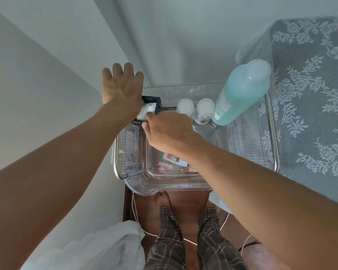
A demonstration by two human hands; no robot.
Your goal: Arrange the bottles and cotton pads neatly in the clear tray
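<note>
1. Standing over the clear tray (pixel 137 184), which rests on a metal-framed worktop (pixel 272 121) in a corner, beside a lace cloth (pixel 310 98) on the right.
2. Left hand (pixel 121 88) spread flat and wide open, fingers pointing far, at the far-left corner of the tray; nothing seen in its grip, though palm side hidden, so a light press on the black holder below cannot be ruled out.
3. Right hand (pixel 168 131) reaching across from the near right, fingers curled, tips touching the white cotton pads (pixel 147 110); pinching or only pushing, cannot tell.
4. Cotton pads sitting inside a small black holder (pixel 156 106), at the far-left corner of the tray, just under the left wrist and directly far-left of the right fingertips.
5. Long axis of the holder running from near-left to far-right, tilted against the tray wall; probably to be turned parallel to that wall.
6. Already along the far side: two small bottles (pixel 195 110) with white caps, standing upright side by side, and a tall blue-green bottle (pixel 242 90) just right of them.
7. Right hand nearer to the pads for the next push; left hand placed well to steady the holder.
</note>
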